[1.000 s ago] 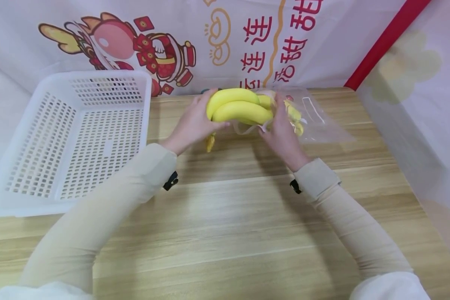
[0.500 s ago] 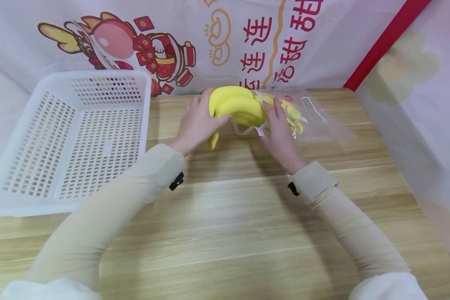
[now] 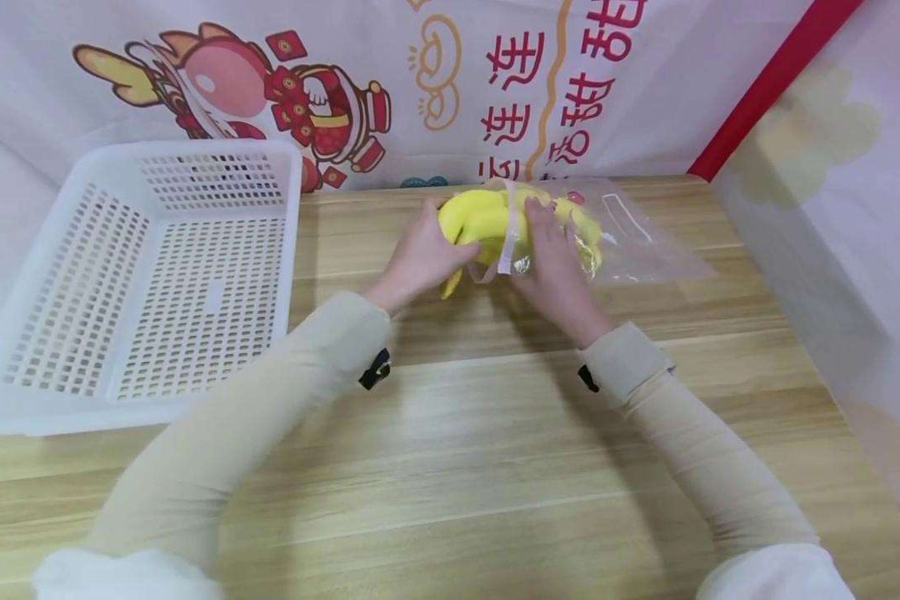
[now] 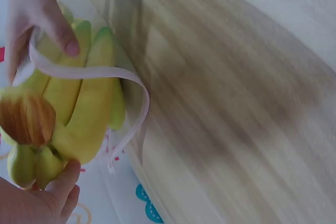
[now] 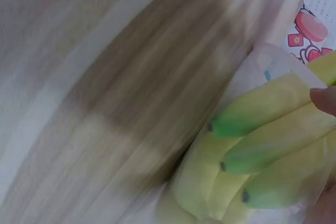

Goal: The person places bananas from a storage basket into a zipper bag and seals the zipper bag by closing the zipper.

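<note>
A bunch of yellow bananas (image 3: 483,221) with green tips lies partly inside a clear plastic bag (image 3: 630,242). My left hand (image 3: 423,250) grips the bunch at its stem end, outside the bag's mouth; the brown stem (image 4: 27,119) shows in the left wrist view. My right hand (image 3: 558,271) holds the bag around the bananas, near its pale strip-edged mouth (image 3: 508,229). In the right wrist view, the green banana tips (image 5: 262,156) show through the film, with my right thumb (image 5: 324,99) beside them. More yellow shapes (image 3: 587,229) show deeper in the bag.
A white perforated plastic basket (image 3: 292,242) stands at the left of the wooden table (image 3: 465,433). A printed white cloth (image 3: 375,50) hangs right behind the table's far edge, and another pale cloth (image 3: 817,275) borders its right side.
My left hand has moved right, sliding the bananas further into the bag. The bag's mouth now wraps over the bunch's middle. My right hand has shifted slightly on the bag; the basket stays put.
</note>
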The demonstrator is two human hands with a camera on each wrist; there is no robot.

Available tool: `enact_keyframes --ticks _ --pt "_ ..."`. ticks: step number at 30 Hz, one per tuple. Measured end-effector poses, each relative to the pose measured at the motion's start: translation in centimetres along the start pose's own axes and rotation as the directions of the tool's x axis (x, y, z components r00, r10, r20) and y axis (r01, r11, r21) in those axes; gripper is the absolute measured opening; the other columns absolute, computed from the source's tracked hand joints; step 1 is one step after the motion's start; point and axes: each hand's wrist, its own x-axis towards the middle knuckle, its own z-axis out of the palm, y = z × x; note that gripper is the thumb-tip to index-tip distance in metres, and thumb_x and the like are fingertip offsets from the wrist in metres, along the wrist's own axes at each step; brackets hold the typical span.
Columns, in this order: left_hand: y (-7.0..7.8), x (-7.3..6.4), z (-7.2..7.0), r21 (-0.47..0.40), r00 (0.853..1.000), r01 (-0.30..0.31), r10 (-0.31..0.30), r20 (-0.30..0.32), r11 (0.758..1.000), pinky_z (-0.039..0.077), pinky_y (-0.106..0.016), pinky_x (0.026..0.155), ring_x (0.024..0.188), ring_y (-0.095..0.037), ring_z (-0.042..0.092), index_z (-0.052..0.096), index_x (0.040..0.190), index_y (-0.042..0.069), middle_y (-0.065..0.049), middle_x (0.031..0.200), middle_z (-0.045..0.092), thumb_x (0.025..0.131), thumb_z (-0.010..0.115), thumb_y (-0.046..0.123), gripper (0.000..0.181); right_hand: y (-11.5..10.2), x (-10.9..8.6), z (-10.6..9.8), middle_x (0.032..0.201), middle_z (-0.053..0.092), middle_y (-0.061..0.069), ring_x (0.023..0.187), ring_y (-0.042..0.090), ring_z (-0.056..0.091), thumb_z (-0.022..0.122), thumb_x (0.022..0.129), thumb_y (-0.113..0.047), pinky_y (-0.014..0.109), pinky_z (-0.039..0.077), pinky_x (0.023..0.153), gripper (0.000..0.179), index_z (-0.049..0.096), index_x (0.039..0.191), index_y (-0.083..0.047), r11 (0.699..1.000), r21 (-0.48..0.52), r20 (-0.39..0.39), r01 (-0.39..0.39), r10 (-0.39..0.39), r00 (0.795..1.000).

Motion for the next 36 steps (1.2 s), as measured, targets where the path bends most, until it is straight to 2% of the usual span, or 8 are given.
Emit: enact_keyframes --ticks 3,8,14,19,23,28,31,36 --pt "0.1 -0.3 0.7 0.010 1.000 -0.015 0.015 -0.007 1.000 0.054 -0.029 0.079 0.103 -0.021 0.051 0.031 0.144 0.011 -0.014 0.130 0.044 0.081 0.072 0.026 0.077 0.1 0.1 0.2 0.158 0.022 0.016 0.148 0.031 0.018 0.072 0.082 -0.010 0.050 0.004 0.123 0.090 0.016 0.152 -0.004 1.000 -0.003 -0.014 0.003 -0.004 1.000" --pt "0.1 -0.4 1.5 -0.017 0.999 -0.041 0.041 0.006 0.999 0.050 -0.037 0.092 0.111 -0.022 0.045 0.025 0.149 0.021 -0.014 0.137 0.037 0.084 0.071 0.031 0.080 0.0 0.2 0.2 0.157 0.025 0.017 0.148 0.031 0.020 0.070 0.084 -0.009 0.049 0.008 0.123 0.083 0.020 0.150 -0.003 1.000 0.023 -0.037 -0.016 0.017 0.999" --pt "0.0 0.3 2.0 -0.076 0.999 -0.050 0.051 0.007 0.996 0.044 -0.039 0.103 0.117 -0.023 0.045 0.024 0.147 0.015 -0.012 0.141 0.037 0.081 0.075 0.021 0.083 -0.1 0.3 0.0 0.157 0.024 0.018 0.148 0.030 0.020 0.071 0.081 -0.002 0.041 0.012 0.124 0.084 0.023 0.149 -0.001 0.997 0.075 -0.062 -0.009 0.014 0.998" --pt "0.1 0.8 2.3 -0.138 0.997 -0.049 0.057 0.053 0.989 0.042 -0.035 0.105 0.117 -0.022 0.045 0.021 0.143 0.012 -0.010 0.141 0.037 0.077 0.076 0.010 0.086 0.0 0.5 -0.1 0.157 0.023 0.017 0.148 0.028 0.018 0.072 0.079 -0.001 0.037 0.012 0.124 0.084 0.024 0.149 -0.001 0.996 0.087 -0.072 -0.024 0.030 0.997" --pt "0.1 0.9 2.3 -0.077 0.991 -0.111 0.117 0.071 0.991 0.043 -0.037 0.104 0.117 -0.022 0.045 0.026 0.142 0.013 -0.011 0.137 0.040 0.080 0.075 0.014 0.079 0.1 0.6 -0.2 0.159 0.021 0.015 0.149 0.027 0.017 0.073 0.079 -0.002 0.038 0.012 0.124 0.087 0.023 0.150 -0.003 0.994 0.087 -0.068 -0.061 0.067 0.995" --pt "0.1 1.0 2.0 0.036 0.994 -0.082 0.080 0.075 0.996 0.046 -0.044 0.101 0.118 -0.027 0.046 0.025 0.148 0.025 -0.018 0.136 0.036 0.081 0.074 0.026 0.083 0.2 0.6 -0.1 0.159 0.019 0.016 0.149 0.028 0.016 0.073 0.079 -0.002 0.039 0.012 0.124 0.089 0.021 0.150 -0.003 0.993 0.089 -0.071 -0.073 0.079 0.994" --pt "0.1 1.1 1.7 0.077 0.989 -0.088 0.078 0.123 0.993 0.046 -0.046 0.101 0.120 -0.029 0.045 0.018 0.152 0.027 -0.019 0.139 0.036 0.079 0.075 0.019 0.093 0.2 0.6 -0.2 0.160 0.017 0.014 0.149 0.027 0.014 0.074 0.079 -0.003 0.038 0.010 0.124 0.090 0.020 0.151 -0.005 0.993 0.083 -0.062 -0.088 0.093 0.994" --pt "-0.1 1.3 0.8 0.128 0.967 -0.164 0.134 0.217 0.978 0.041 -0.047 0.107 0.127 -0.028 0.040 0.011 0.155 0.021 -0.017 0.147 0.037 0.075 0.074 0.011 0.102 0.3 0.6 -0.2 0.160 0.017 0.013 0.149 0.027 0.014 0.073 0.079 -0.004 0.039 0.010 0.124 0.090 0.019 0.151 -0.005 0.993 0.076 -0.056 -0.086 0.090 0.994"
